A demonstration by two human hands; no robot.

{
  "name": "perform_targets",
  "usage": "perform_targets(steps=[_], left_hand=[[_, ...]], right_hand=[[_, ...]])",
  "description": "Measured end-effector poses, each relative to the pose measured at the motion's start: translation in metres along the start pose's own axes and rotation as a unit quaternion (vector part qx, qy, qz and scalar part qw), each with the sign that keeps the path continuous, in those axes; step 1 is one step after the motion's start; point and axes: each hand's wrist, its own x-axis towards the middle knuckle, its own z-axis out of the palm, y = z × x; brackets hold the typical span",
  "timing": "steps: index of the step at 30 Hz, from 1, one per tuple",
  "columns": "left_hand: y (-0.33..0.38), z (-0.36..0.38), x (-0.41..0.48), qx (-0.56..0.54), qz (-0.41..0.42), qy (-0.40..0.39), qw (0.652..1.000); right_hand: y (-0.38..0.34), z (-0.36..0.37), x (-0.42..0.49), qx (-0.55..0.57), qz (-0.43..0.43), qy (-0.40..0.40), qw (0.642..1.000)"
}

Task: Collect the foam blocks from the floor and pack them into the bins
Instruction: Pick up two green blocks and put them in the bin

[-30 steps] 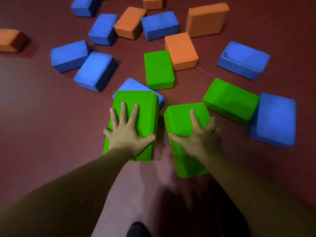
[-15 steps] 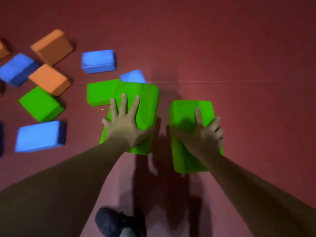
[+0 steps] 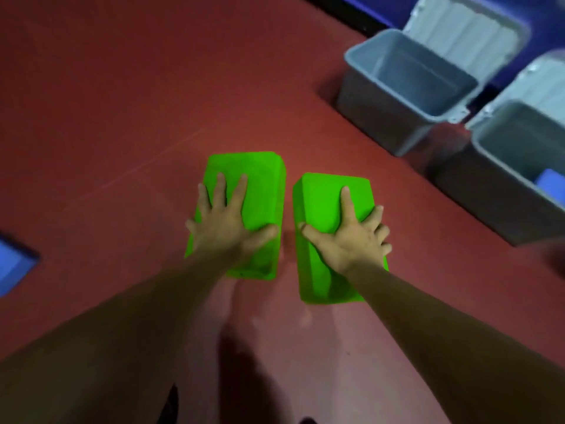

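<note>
Green foam fills both of your hands above the red floor (image 3: 122, 87). Your left hand (image 3: 227, 228) grips the left green block (image 3: 247, 185), fingers spread across its top face and thumb hooked over its inner edge. Your right hand (image 3: 351, 240) grips the right green block (image 3: 321, 203) likewise, with the outer fingers curled over its far side. The two blocks sit side by side, close but apart. Ahead and to your right stand the first grey bin (image 3: 379, 114) and the second grey bin (image 3: 477, 191), lids tipped back; a blue block (image 3: 548, 186) lies inside the second. Another loose blue block (image 3: 13, 266) lies at the left edge.
</note>
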Motion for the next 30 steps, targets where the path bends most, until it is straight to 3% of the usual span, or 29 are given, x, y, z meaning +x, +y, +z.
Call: perform_targets(steps=[8, 19, 24, 30], left_hand=[[0.25, 0.063, 0.066, -0.002, 0.138, -0.042, 0.99], [0.465, 0.177, 0.202, 0.065, 0.295, -0.124, 0.945], [0.552, 0.204, 0.248, 0.088, 0.316, -0.139, 0.934], [0.694, 0.263, 0.307, 0.084, 0.331, -0.117, 0.933]], right_hand=[[0.174, -0.113, 0.093, 0.078, 0.167, 0.074, 0.98], [0.314, -0.157, 0.269, 0.129, 0.332, 0.117, 0.927], [0.359, -0.198, 0.329, 0.161, 0.371, 0.132, 0.905], [0.444, -0.28, 0.437, 0.183, 0.359, 0.195, 0.894]])
